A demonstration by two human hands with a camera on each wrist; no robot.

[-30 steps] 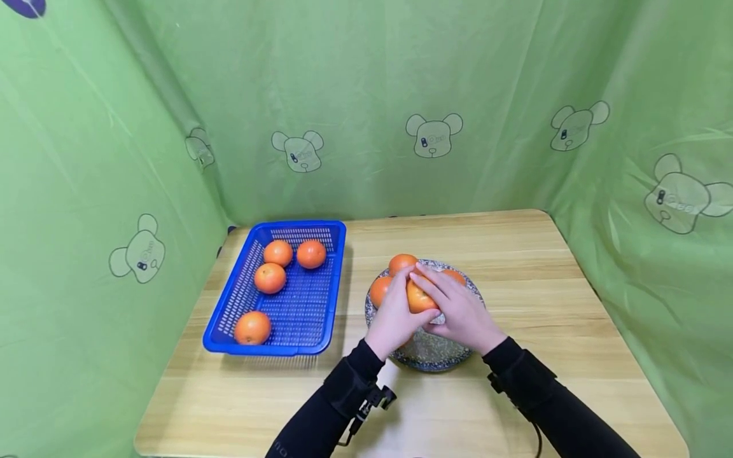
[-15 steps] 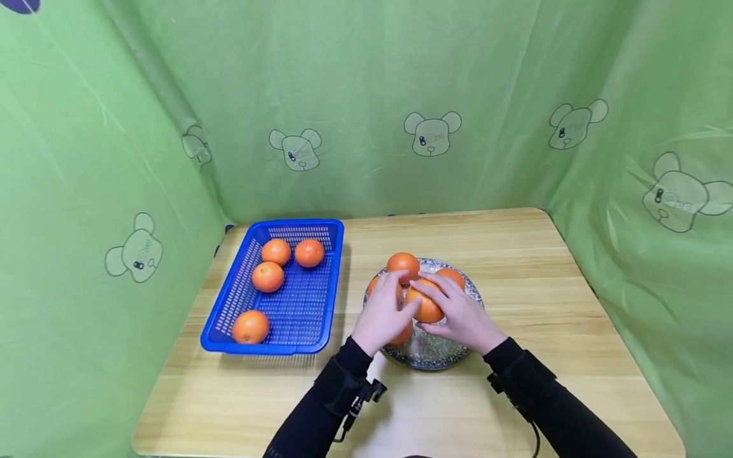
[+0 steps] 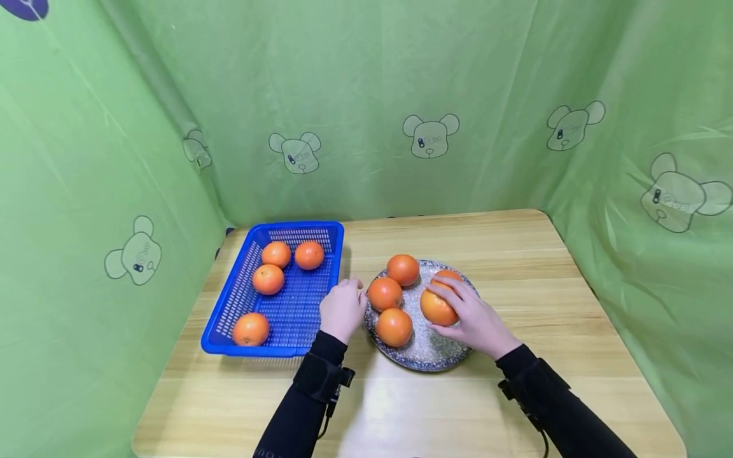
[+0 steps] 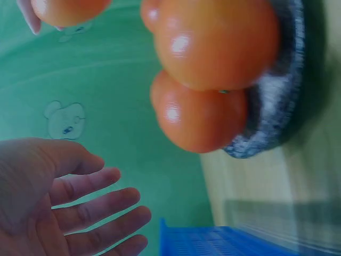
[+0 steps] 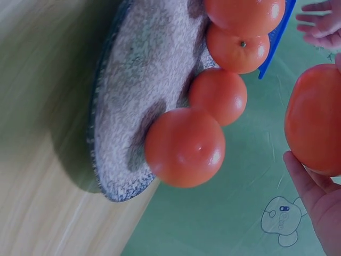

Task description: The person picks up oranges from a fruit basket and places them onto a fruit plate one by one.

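Observation:
My right hand (image 3: 480, 323) grips an orange (image 3: 438, 309) over the right half of the round speckled plate (image 3: 428, 348). In the right wrist view that orange (image 5: 317, 120) sits between thumb and fingers, apart from the plate. Several more oranges lie on the plate: a left-hand group includes one orange (image 3: 394, 327) nearest me, and another orange (image 3: 448, 277) is partly hidden behind the held one. My left hand (image 3: 342, 310) hovers between the plate and the blue basket, holding nothing. The left wrist view shows its fingers (image 4: 98, 210) relaxed and spread.
The blue plastic basket (image 3: 332, 312) stands on the left of the wooden table (image 3: 515, 254), with several oranges inside, such as one orange (image 3: 251, 329) at its near left corner. A green curtain (image 3: 366, 95) with bear-head prints surrounds the table.
Both hands were around the orange above the plate. My left hand has let go and moved left toward the basket. My right hand keeps the orange and has shifted slightly right.

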